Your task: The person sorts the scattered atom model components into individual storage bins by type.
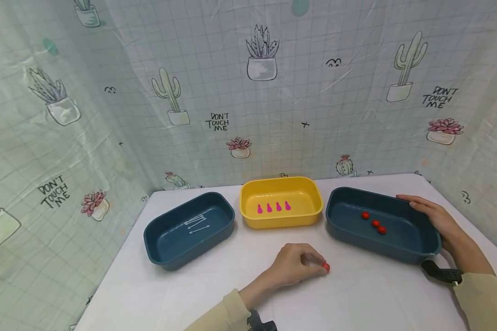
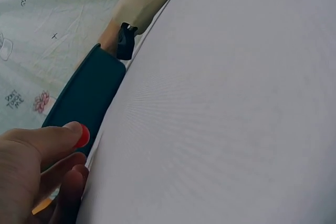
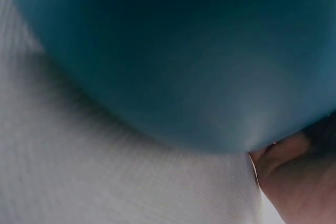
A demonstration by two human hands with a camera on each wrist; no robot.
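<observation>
My left hand [image 1: 291, 264] pinches a small red ball [image 1: 326, 266] between thumb and fingertips, over the white table in front of the yellow bin. In the left wrist view the ball [image 2: 82, 136] shows at the thumb tip. My right hand [image 1: 436, 218] rests along the right end of a dark blue bin [image 1: 377, 248], its visible fingers stretched along the far rim; the thumb cannot be made out. Inside that bin lie three red balls [image 1: 375, 223]. In the right wrist view, the bin's wall [image 3: 173, 87] fills most of the picture, with part of the hand [image 3: 299, 177] at lower right.
A yellow bin [image 1: 281, 223] at the back holds several pink pieces [image 1: 269, 208] in a row. On the left, another dark blue bin [image 1: 190, 250] contains a few thin pale rods [image 1: 199, 229]. A printed cloth [image 1: 273, 105] hangs behind the white table [image 1: 356, 299].
</observation>
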